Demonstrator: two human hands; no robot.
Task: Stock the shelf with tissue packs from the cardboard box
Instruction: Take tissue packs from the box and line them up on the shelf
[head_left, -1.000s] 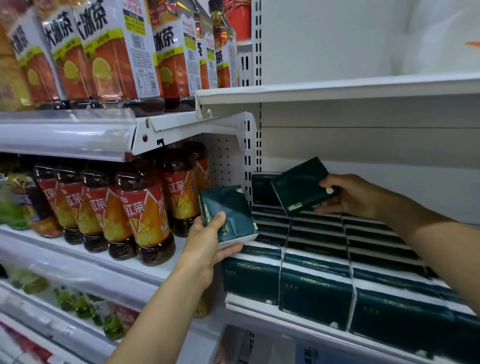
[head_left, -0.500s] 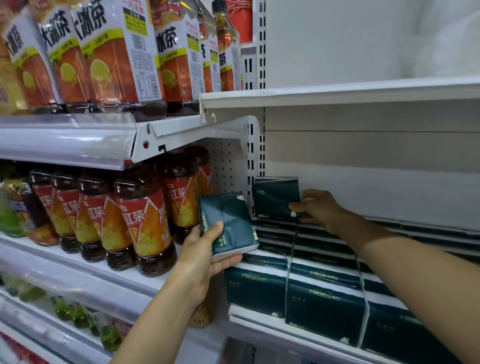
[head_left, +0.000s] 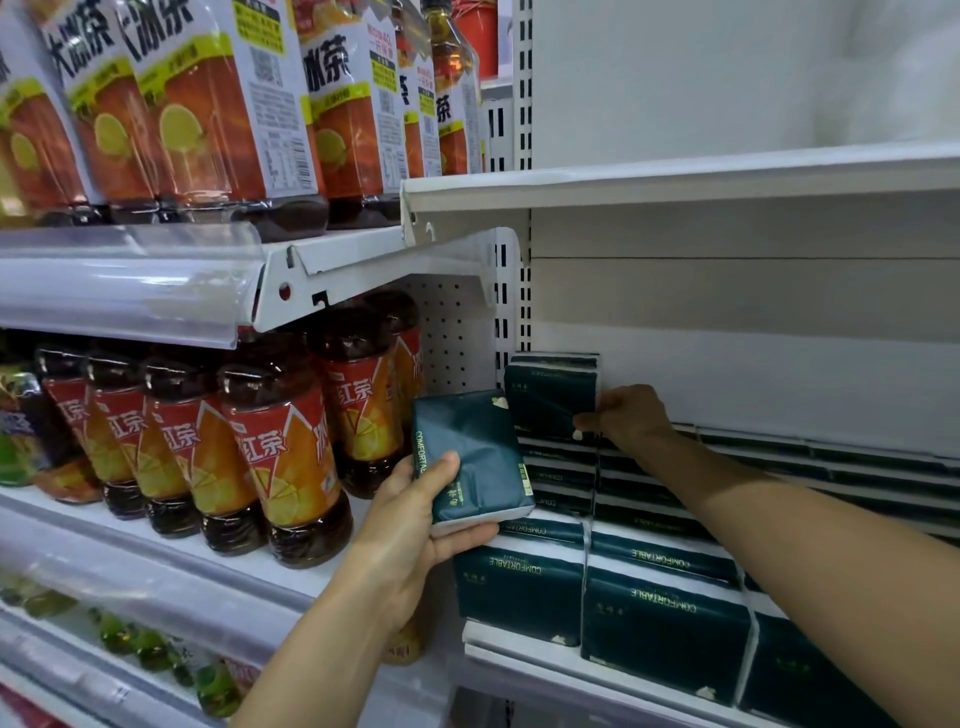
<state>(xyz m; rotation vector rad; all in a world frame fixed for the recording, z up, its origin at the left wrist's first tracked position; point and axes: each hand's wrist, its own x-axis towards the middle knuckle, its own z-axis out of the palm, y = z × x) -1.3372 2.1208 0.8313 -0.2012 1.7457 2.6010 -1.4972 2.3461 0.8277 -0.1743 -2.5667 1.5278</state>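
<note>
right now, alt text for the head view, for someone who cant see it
A person's right hand sets a dark green tissue pack upright at the back of a white shelf of matching packs, while the left hand holds another pack ready.

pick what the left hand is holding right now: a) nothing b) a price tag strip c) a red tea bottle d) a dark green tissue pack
d: the left hand grips a dark green tissue pack in front of the shelf, thumb across its face, beside the red tea bottles.
</note>
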